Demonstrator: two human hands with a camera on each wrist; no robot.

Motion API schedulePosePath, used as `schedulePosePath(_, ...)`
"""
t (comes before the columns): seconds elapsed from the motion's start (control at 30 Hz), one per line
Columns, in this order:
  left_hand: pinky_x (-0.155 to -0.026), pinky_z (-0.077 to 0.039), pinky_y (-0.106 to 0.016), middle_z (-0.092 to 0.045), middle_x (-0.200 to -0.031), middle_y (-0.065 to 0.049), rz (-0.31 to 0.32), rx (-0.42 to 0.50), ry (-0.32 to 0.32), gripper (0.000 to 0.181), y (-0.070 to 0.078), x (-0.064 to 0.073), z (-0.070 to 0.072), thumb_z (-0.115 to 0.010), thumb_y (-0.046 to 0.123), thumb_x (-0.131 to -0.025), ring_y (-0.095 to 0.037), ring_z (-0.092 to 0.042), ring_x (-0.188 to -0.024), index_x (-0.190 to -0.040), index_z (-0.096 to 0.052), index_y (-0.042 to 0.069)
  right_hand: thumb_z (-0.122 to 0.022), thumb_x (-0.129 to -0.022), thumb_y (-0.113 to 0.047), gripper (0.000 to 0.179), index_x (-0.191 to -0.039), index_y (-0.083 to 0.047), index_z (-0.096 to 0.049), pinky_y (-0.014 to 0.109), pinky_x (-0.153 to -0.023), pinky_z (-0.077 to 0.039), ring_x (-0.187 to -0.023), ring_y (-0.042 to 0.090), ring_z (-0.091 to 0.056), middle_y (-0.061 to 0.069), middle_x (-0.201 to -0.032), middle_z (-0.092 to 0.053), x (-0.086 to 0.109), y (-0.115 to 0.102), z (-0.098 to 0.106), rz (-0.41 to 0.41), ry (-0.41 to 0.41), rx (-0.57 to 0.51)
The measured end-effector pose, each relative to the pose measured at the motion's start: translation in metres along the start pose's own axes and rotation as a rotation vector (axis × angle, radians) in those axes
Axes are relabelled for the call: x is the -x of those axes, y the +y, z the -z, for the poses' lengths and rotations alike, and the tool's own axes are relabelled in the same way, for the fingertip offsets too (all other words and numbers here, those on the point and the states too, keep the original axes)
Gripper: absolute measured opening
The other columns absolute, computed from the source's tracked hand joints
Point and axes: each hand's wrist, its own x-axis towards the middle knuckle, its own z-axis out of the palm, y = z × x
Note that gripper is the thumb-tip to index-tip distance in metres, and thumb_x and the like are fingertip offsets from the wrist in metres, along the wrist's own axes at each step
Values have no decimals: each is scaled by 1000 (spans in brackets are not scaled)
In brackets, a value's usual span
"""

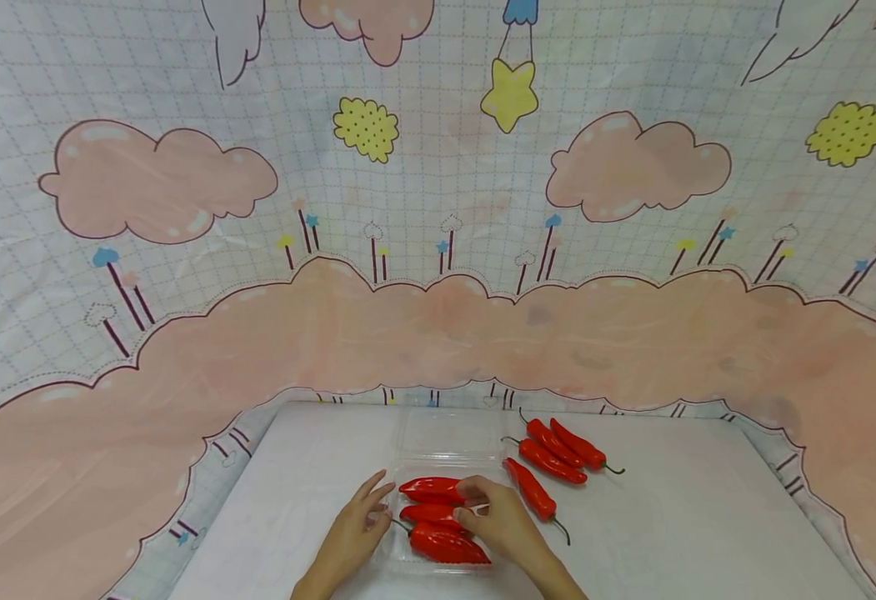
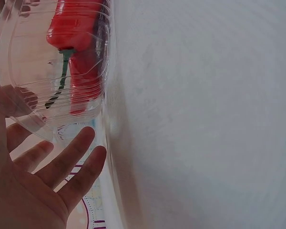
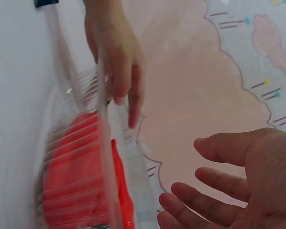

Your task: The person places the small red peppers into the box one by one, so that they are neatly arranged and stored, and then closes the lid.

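Note:
A clear plastic box [image 1: 441,568] stands with its lid [image 1: 448,433] folded back behind it. Several glossy red chili peppers [image 1: 448,543] lie crosswise inside, one with a green stem towards the left. Beside the left edge is my left hand [image 1: 351,529], its fingers spread; in the left wrist view its thumb [image 2: 14,100] shows through the clear plastic. My right hand [image 1: 505,521] hovers over the right ends of the peppers, partly hiding them. In the right wrist view its fingers [image 3: 195,207] are loosely bent and apart, with nothing between them.
To the right of the box lies a loose red chili pepper [image 1: 533,490] with its stem to the front. Behind it, several more peppers [image 1: 552,461] lie close together. The white tabletop [image 1: 678,517] meets a patterned cloth [image 1: 558,333] at the back and sides.

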Motion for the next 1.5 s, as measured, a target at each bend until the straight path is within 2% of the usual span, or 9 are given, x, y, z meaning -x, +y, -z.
schedulePosePath(0.27,-79,-58,-26,-46,-151,-8,-2,-11,-4,43,-1,0,-1,-65,12,-92,-21,-69,-102,-135,-59,8,-77,-84,-27,45,-124,-11,-63,44,-89,-57,-98,19,-63,10,-117,-68,10,-13,7,38,23,-34)
schedulePosePath(0.53,-80,-59,-27,-45,-152,-6,14,-18,-13,43,-1,-1,0,-63,13,-93,-20,-69,-104,-135,-58,9,-74,-86,-27,42,-124,-14,-61,42,-89,-56,-101,20,-62,11,-120,-67,19,-23,17,83,42,-54)
schedulePosePath(0.87,-81,-59,-28,-44,-153,-6,21,-20,-18,43,-3,-1,-1,-63,14,-93,-20,-68,-105,-135,-58,10,-74,-87,-23,38,-122,-16,-62,32,-87,-57,-104,21,-64,7,-117,-68,21,-22,24,133,129,-35)
schedulePosePath(1.03,-80,-58,-27,-45,-152,-7,4,-33,-4,43,-3,0,-1,-64,13,-92,-19,-69,-104,-135,-59,9,-73,-88,-23,36,-122,-17,-62,32,-89,-57,-105,20,-64,1,-114,-68,22,-21,29,168,169,-40)
schedulePosePath(1.23,-80,-56,-22,-45,-153,-6,8,-27,1,43,-2,0,-1,-64,13,-92,-18,-68,-104,-135,-59,9,-72,-89,-23,35,-122,-18,-62,35,-91,-57,-106,20,-65,1,-118,-68,23,-22,35,159,215,-59)
schedulePosePath(1.5,-79,-57,-24,-45,-152,-7,2,-27,0,43,-2,-1,-1,-64,13,-93,-20,-69,-103,-135,-59,9,-75,-86,-22,37,-121,-18,-63,31,-90,-57,-107,21,-64,0,-119,-67,29,-25,44,121,248,-84)
